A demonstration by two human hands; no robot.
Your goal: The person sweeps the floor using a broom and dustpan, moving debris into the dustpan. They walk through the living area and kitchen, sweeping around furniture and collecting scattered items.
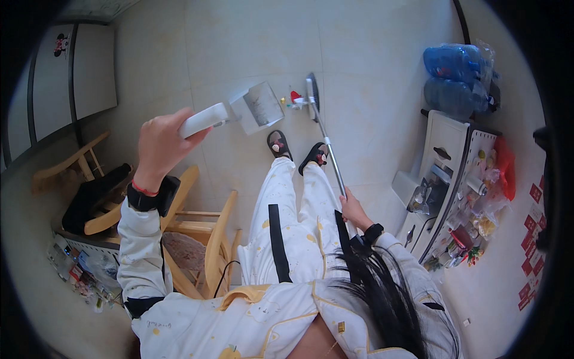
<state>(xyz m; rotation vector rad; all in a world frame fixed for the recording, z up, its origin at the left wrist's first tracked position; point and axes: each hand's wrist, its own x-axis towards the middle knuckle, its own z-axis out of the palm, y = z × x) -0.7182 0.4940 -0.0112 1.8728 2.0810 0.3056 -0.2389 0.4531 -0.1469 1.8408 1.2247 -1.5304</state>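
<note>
My left hand (163,139) is closed around the white handle (204,120) of a long-handled dustpan. Its pan (260,107), white with a grey, soiled inside, rests on the tile floor ahead of my feet. Lower right, my right hand (354,208) grips the metal pole of a broom (333,157). The broom head (312,96) is down on the floor, to the right of the pan. Between pan and broom head lies a little heap of litter (297,101) with a red piece, clear or white bits and a small yellow bit.
Wooden chairs (197,229) stand close on my left, one with a black garment (89,202). Rightward is a white drawer cabinet (441,152) crowded with bags and packages. Large blue water bottles (457,78) lie stacked beyond it. White cabinet doors (92,67) line the far left.
</note>
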